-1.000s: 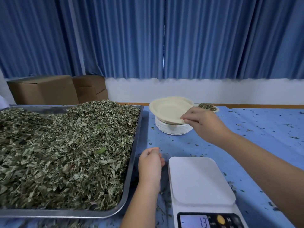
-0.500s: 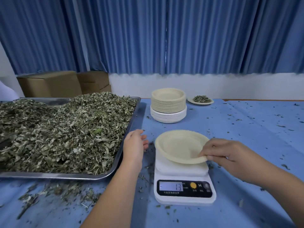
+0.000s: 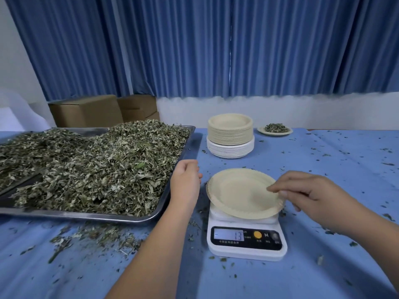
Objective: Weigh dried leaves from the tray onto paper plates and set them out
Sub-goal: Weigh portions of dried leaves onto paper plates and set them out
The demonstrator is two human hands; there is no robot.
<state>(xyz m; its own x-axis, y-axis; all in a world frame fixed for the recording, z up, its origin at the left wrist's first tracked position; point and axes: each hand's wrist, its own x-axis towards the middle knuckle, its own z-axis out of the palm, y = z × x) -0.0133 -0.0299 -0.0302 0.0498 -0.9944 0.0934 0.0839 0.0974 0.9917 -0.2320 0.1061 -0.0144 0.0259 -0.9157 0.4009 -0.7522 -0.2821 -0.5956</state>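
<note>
1. Now the right hand point(image 3: 306, 190) is pinching the rim of the beige paper plate point(image 3: 239, 193) overhanging the white digital scale point(image 3: 246, 244); releasing it off-centre could be risking a tip.
2. The left hand point(image 3: 185, 182) is idling loosely curled, empty, beside the steel tray point(image 3: 86, 215) of dried leaves point(image 3: 97, 165); hasty scooping could be risking spills.

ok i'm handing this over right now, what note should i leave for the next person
The left hand is open and empty beside the tray of dried leaves. The right hand pinches the rim of the empty paper plate on the scale, display 13. The plate stack stands behind it; one filled plate lies to the right of that. Done: one portion out, new plate placed. Left: add leaves, weigh, set out, repeat.
</note>
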